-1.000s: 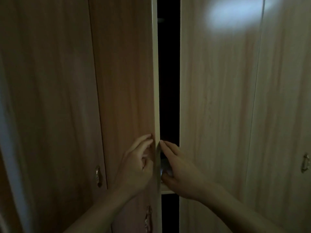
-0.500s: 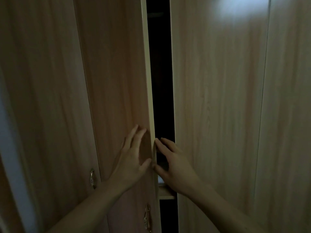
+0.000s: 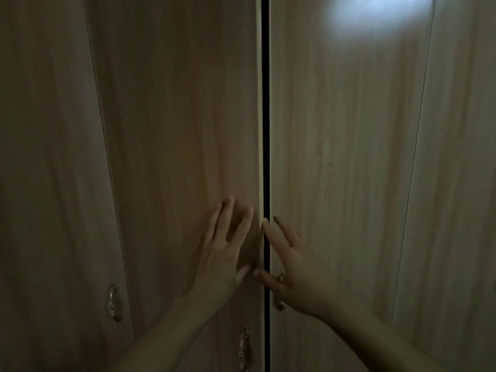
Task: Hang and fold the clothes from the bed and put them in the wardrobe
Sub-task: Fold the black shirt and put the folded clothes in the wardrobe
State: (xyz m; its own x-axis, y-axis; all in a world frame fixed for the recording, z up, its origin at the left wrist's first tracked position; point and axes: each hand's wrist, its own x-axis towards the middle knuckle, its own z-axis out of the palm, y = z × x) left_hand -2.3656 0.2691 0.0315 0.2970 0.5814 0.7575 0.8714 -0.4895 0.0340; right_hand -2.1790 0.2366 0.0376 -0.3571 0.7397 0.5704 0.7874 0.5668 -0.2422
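With the gap (image 3: 265,130) between the doors now reduced to a thin dark slit, much narrower than half a second ago, door closure nearly complete. Interior shelf no longer visible.

Nearest: left hand (image 3: 222,253), fingers straight and spread, palm flat against the left door (image 3: 174,130), grasping nothing. Right hand (image 3: 292,267), fingers extended, index tip at the door edge, thumb across the slit; also grasping nothing. Resting against the right door (image 3: 335,157), covering most of a metal handle (image 3: 280,277).

Lower: second handle (image 3: 243,350) on the left door. Further left: third handle (image 3: 112,302) on the adjacent panel.

Clothes not in view; presumably inside the wardrobe or on the bed behind, cannot tell which. Likely meaning: storage step finishing.
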